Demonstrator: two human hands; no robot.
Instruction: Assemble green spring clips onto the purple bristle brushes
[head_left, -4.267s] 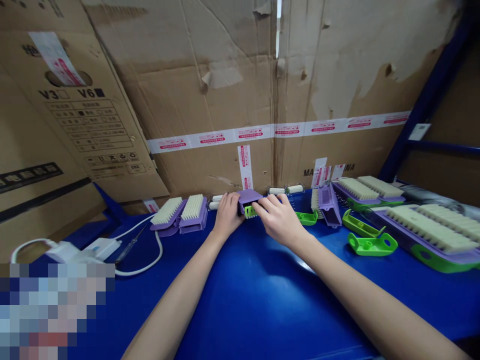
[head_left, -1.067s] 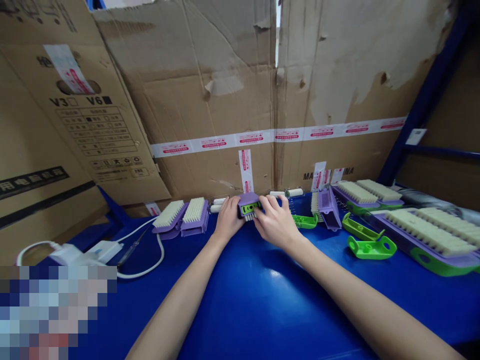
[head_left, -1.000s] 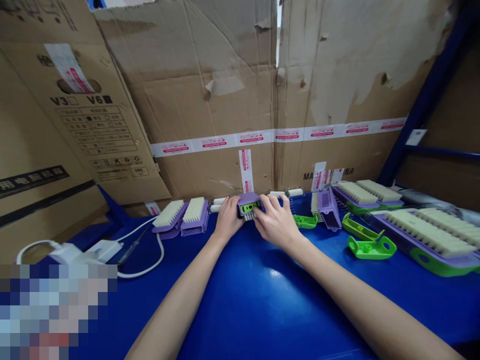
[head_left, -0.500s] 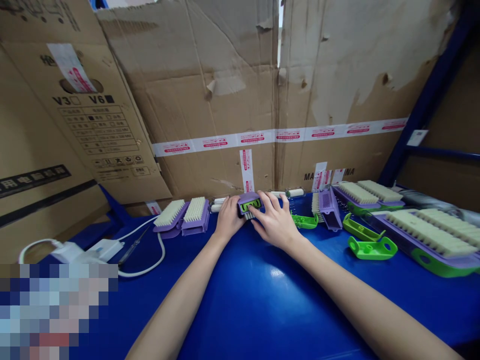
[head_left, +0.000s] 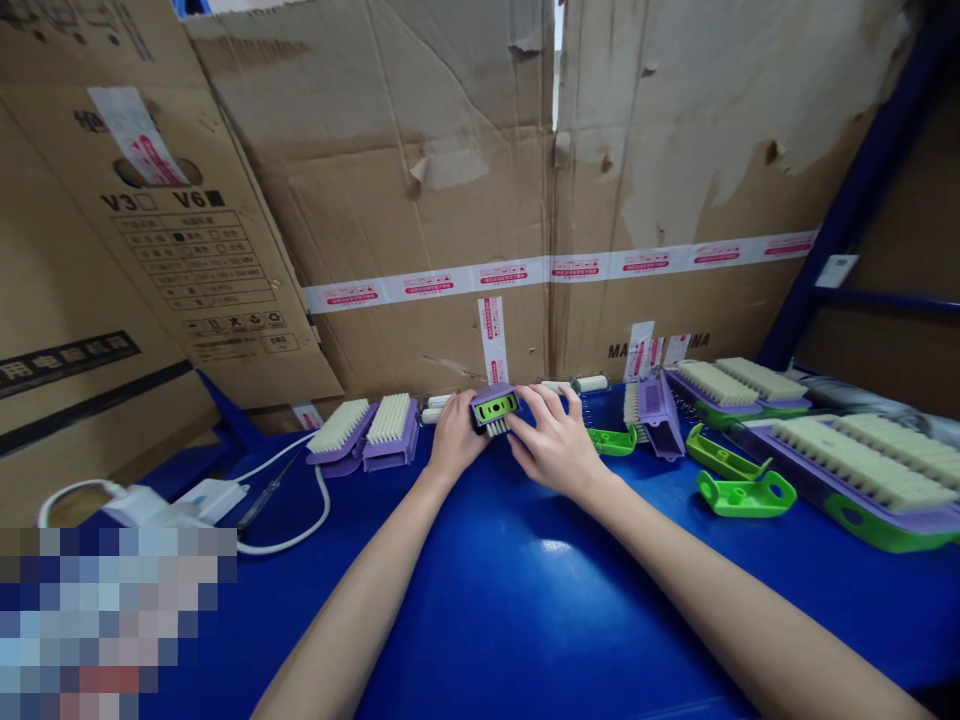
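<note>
My left hand [head_left: 454,437] is wrapped round the left side of a purple scrubbing brush [head_left: 492,393], held bristles down above the blue table. A bright green insert [head_left: 498,409] with slots and a round hole sits in the brush's end facing me. Pale bristles show just below it. My right hand [head_left: 553,435] is at the brush's right edge, its fingers bent and their tips against the edge. Right of it lies a green end piece [head_left: 613,442], partly hidden by the hand. A purple brush body [head_left: 661,418] stands on its side beyond.
Two purple brushes [head_left: 390,420] lie bristles up on the left, near a white power adapter [head_left: 146,508], its cable and a screwdriver [head_left: 268,492]. Green curved parts [head_left: 745,494] and larger purple-green brushes [head_left: 862,460] lie right. Cardboard [head_left: 420,210] walls the back.
The green insert, earlier sticking out of the brush under my right fingers, now sits inside its end. My right fingertip pressed on it half a second ago and has since drawn back to the edge.
</note>
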